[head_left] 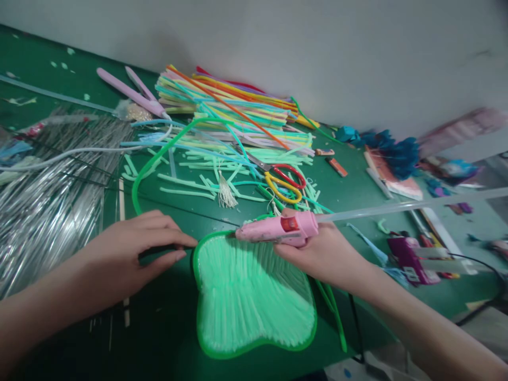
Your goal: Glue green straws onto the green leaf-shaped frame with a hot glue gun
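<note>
A mint-green panel of pipe cleaners (254, 296) with a darker green edge lies flat on the green table. My right hand (307, 246) is wrapped round a pink glue gun (278, 228), whose tip is at the panel's top edge; a long clear glue stick (397, 207) runs out of its back. Beside the panel's upper left corner is my left hand (153, 248), thumb and forefinger apart, a fingertip at the green edge. A loose bright green pipe cleaner (148, 168) arches up behind my left hand.
Scissors with red and yellow handles (283, 182) lie behind the glue gun among cut mint pieces. Further back are bundled coloured pipe cleaners (238, 106) and a pink hot tool (129, 92). Silvery strands (59, 196) cover the left; a purple box (410, 259) stands at the right.
</note>
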`<state>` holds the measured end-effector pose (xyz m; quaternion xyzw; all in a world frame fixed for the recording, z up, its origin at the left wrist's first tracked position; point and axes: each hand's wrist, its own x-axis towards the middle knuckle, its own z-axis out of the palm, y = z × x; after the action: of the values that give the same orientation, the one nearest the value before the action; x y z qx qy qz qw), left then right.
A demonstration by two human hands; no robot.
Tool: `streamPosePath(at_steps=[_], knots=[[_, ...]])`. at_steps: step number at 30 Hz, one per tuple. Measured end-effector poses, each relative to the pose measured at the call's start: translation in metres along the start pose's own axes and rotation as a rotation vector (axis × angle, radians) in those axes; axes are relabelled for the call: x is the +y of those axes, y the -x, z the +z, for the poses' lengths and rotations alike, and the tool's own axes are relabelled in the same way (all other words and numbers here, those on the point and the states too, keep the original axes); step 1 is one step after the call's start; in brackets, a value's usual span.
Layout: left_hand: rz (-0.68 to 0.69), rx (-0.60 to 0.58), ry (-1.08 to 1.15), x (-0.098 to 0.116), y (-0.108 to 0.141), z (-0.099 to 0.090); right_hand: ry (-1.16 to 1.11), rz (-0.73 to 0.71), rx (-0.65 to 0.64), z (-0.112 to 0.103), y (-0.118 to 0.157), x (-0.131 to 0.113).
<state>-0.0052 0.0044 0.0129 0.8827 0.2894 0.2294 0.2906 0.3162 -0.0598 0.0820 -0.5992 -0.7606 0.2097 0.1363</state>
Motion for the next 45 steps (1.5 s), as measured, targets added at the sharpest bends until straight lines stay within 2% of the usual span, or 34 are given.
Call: streamPosePath(at_steps=[6, 11, 16, 21, 29, 36, 45], knots=[[-0.002, 0.026, 0.012, -0.001, 0.001, 0.002, 0.068, 0.014, 0.001, 0.001, 0.000, 0.003], [-0.019, -0.042, -0.012, 0.001, -0.001, -0.002, 0.125, 0.036, -0.033, 0.000, 0.004, 0.005], [-0.043, -0.053, -0.015, 0.002, -0.002, -0.004, 0.078, 0.034, -0.019, -0.001, 0.003, 0.003], [-0.038, -0.047, -0.013, 0.002, -0.001, -0.003, 0.051, 0.053, -0.035, -0.001, 0.006, 0.005], [-0.010, -0.025, -0.023, 0.000, 0.000, -0.001, 0.173, 0.108, -0.053, 0.000, 0.014, 0.014], [-0.009, 0.013, -0.002, -0.004, 0.003, 0.003, 0.168, 0.112, -0.060, -0.002, 0.017, 0.016], [-0.023, -0.020, -0.005, 0.000, -0.001, -0.001, 0.161, 0.106, -0.049, -0.004, 0.020, 0.018]])
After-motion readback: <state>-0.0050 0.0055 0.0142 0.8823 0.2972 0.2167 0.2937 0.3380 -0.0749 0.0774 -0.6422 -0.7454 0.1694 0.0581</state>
